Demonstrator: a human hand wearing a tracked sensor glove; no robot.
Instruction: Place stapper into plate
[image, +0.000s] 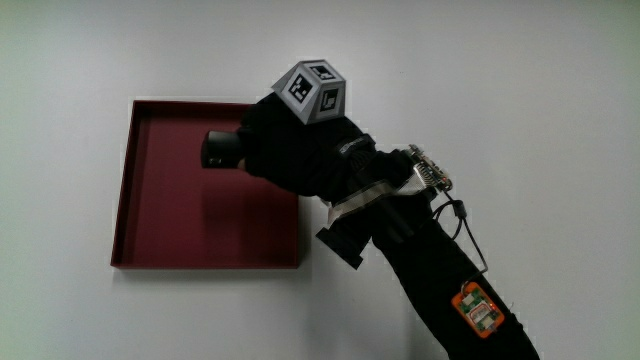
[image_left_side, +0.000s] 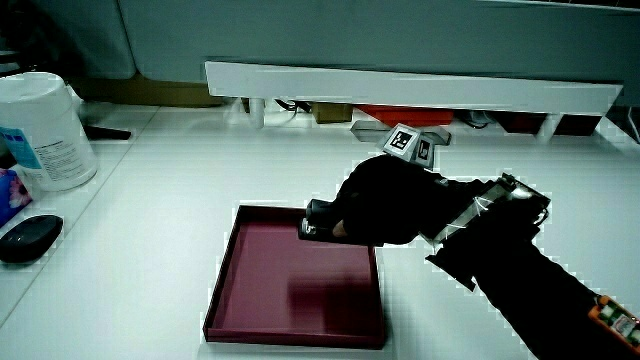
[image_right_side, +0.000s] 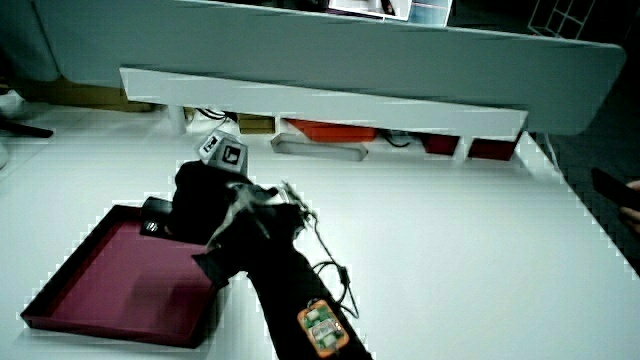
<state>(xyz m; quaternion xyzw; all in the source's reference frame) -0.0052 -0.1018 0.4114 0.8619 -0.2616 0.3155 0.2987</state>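
A dark red square plate (image: 160, 235) lies on the white table; it also shows in both side views (image_left_side: 270, 300) (image_right_side: 100, 290). The gloved hand (image: 290, 150), with its patterned cube (image: 313, 92) on the back, is over the plate's edge farthest from the person. Its fingers are curled around a black stapler (image: 220, 148), whose end sticks out over the plate's floor. The stapler (image_left_side: 318, 220) (image_right_side: 155, 215) shows in both side views, held just above the plate. Most of the stapler is hidden inside the hand.
A white canister (image_left_side: 45, 130) and a black mouse (image_left_side: 28, 238) stand at the table's edge in a side view. A low white partition (image_left_side: 410, 90) (image_right_side: 330, 105) with red and grey items under it runs along the table.
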